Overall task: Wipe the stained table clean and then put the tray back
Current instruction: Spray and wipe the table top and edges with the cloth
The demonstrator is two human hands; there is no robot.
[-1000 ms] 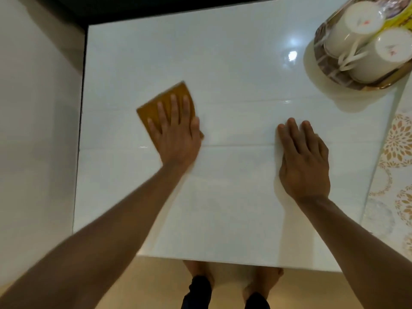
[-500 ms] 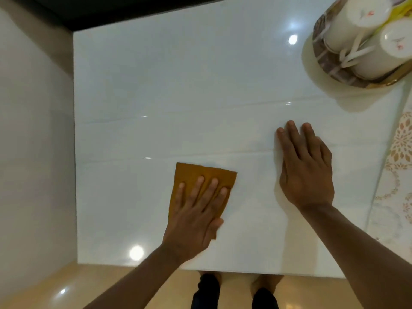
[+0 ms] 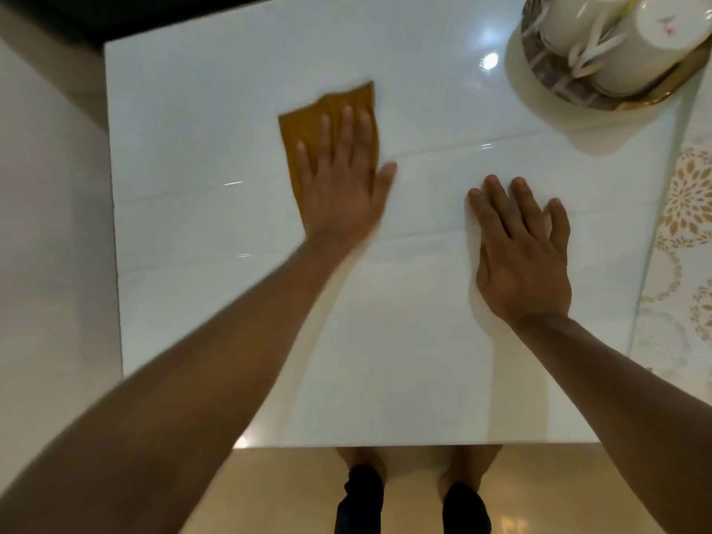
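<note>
A glossy white table (image 3: 215, 310) fills most of the head view. My left hand (image 3: 345, 190) lies flat with straight fingers on an orange-brown cloth (image 3: 308, 125), pressing it onto the table's far middle part. My right hand (image 3: 520, 256) rests flat and spread on the bare tabletop to the right of it. A patterned tray (image 3: 554, 84) with a gold rim sits at the table's far right corner, carrying two white cups (image 3: 624, 44) that lie tipped over.
A floral patterned cloth (image 3: 689, 210) covers the strip along the table's right side. The table's near edge runs just above my feet (image 3: 416, 468) on a tan floor. A pale wall or floor borders the table's left side.
My left hand slid the cloth from the far left toward the near edge, then pushed it back away to the far middle. My right hand stayed in place on the table.
</note>
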